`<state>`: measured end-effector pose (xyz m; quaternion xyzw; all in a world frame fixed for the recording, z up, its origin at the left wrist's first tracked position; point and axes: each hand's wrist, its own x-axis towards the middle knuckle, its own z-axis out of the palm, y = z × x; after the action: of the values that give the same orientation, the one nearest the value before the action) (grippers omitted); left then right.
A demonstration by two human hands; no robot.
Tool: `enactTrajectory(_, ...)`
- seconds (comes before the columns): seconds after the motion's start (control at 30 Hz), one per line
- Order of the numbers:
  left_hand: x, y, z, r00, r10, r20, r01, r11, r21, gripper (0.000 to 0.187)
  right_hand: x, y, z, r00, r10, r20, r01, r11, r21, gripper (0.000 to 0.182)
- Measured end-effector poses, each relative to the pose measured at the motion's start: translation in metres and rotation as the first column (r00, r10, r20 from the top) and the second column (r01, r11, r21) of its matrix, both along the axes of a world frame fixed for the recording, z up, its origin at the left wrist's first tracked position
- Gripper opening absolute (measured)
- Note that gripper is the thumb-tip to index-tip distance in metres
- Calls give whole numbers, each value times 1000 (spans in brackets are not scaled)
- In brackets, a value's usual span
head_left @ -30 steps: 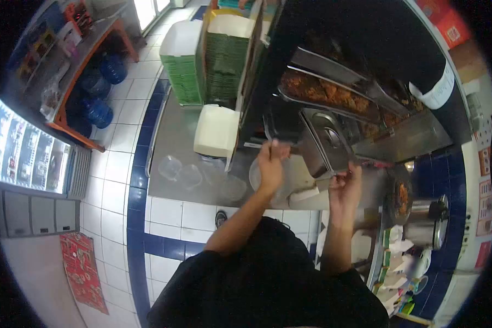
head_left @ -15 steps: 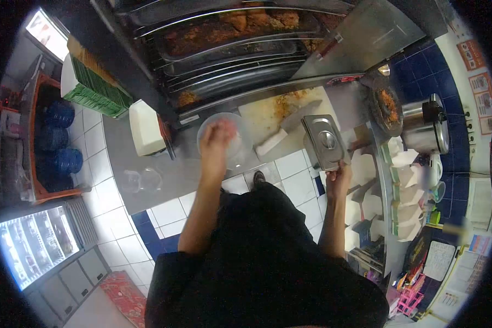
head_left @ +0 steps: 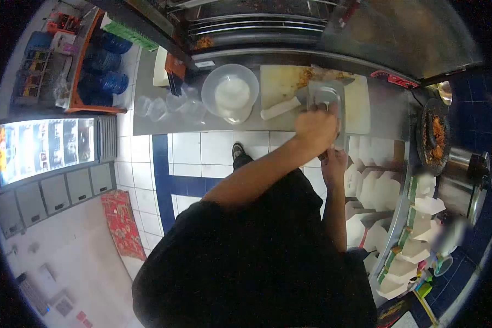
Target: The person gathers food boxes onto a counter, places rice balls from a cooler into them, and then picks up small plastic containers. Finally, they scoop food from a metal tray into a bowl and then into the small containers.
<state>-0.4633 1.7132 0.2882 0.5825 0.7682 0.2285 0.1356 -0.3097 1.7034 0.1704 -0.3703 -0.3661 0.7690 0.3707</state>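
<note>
- Left hand (head_left: 316,130) is on top of the lid (head_left: 323,91), fingers curled in around its handle, kinda blurry.
- Right hand (head_left: 334,160) has its fingers clamped on the near end of the metal container (head_left: 340,117), right below the left one.
- That container sits in front of the cutting board (head_left: 358,104) from this view; can't tell if they touch.
- White-handled knife (head_left: 280,108) is on the board, partly hidden.
- Clear bowl (head_left: 206,94) with white stuff inside is just left of the board, on the steel counter (head_left: 389,121).
</note>
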Motion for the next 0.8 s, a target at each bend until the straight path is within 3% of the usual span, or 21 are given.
enactTrajectory(0.03,3,11,-3,1000,3,-3,-3,1000,-12,27,2,3,-1,998,25,59,-28,998,53,29)
enactTrajectory(0.1,11,29,-11,1000,-9,-12,6,976,-216,37,7,9,-5,996,58,64,-62,997,50,31)
enactTrajectory(0.2,16,36,-27,994,99,-41,-105,976,-189,40,13,11,5,974,142,177,-161,982,103,34)
enactTrajectory(0.3,15,38,-24,982,138,-129,-165,960,-229,49,11,10,-1,994,107,24,-109,988,114,45)
enactTrajectory(0.33,11,36,-20,980,137,-141,-165,962,-218,49,19,14,-7,980,190,57,-197,966,167,52)
enactTrajectory(0.37,7,30,-11,983,172,-61,-179,974,-142,47,22,15,-12,982,184,45,-189,965,179,52)
enactTrajectory(0.43,-9,9,6,971,191,145,-194,981,12,44,27,14,-19,954,185,-238,-167,982,91,60)
enactTrajectory(0.47,-22,-4,12,947,174,269,-204,975,87,41,20,11,3,957,53,-286,-90,989,-115,56)
enactTrajectory(0.5,-37,-13,5,816,141,561,-256,958,132,36,18,13,5,956,36,-291,-71,991,-109,56)
enactTrajectory(0.53,-57,-20,-14,672,40,739,-279,939,203,33,18,14,7,989,80,-128,-92,991,-92,47)
enactTrajectory(0.57,-70,-26,-19,674,27,738,-269,940,212,33,17,16,10,992,122,40,-118,990,-78,38)
enactTrajectory(0.6,-79,-33,-22,624,94,776,-322,935,146,31,10,15,17,994,28,102,-29,1000,4,30)
enactTrajectory(0.63,-83,-37,-29,568,161,807,-373,924,78,29,7,15,14,994,24,102,-26,1000,16,30)
enactTrajectory(0.67,-84,-39,-45,569,149,809,-372,924,91,29,4,16,7,996,-81,46,81,997,13,29)
enactTrajectory(0.73,-87,-40,-84,33,25,999,-504,863,-5,28,2,19,9,979,-202,-23,201,979,-16,27)
enactTrajectory(0.77,-87,-36,-96,32,13,999,-508,861,5,28,4,22,10,980,-197,-24,197,980,-4,27)
enactTrajectory(0.8,-85,-31,-108,-94,32,995,-485,871,-74,26,7,24,10,984,-171,-58,170,985,-17,27)
